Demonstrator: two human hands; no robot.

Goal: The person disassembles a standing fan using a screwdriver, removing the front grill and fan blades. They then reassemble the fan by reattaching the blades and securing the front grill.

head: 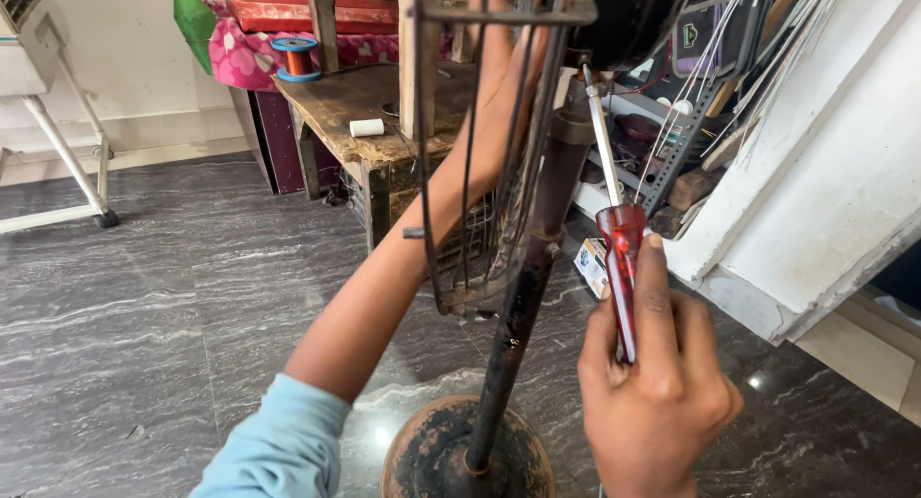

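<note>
Head view, looking down at a pedestal fan standing on a grey marbled floor.

Your right hand is closed in a fist around the screwdriver — red translucent handle, thumb laid up along it, metal shaft rising to the left. The tip meets the underside of the dark motor housing where it joins the rusty fan pole. The exact contact point is too small to make out.

Your left forearm, in a light blue sleeve, runs up behind the wires of the fan guard. Your left hand is near the top edge of the picture, behind the guard wires and frame; you cannot tell whether its fingers are spread or gripping anything.

The pole drops into a round, rust-spotted base at the bottom edge, between your two arms.

Surroundings: a worn wooden table stands behind the fan. On it sit a spool of copper wire with blue flanges and, nearer the front edge, a small white cylinder — the two are well apart. A metal shelf rack crowded with parts stands to the right, against a slanted white panel. A small printed box lies on the floor just beside the pole. A white stand leg shows at far left.
</note>
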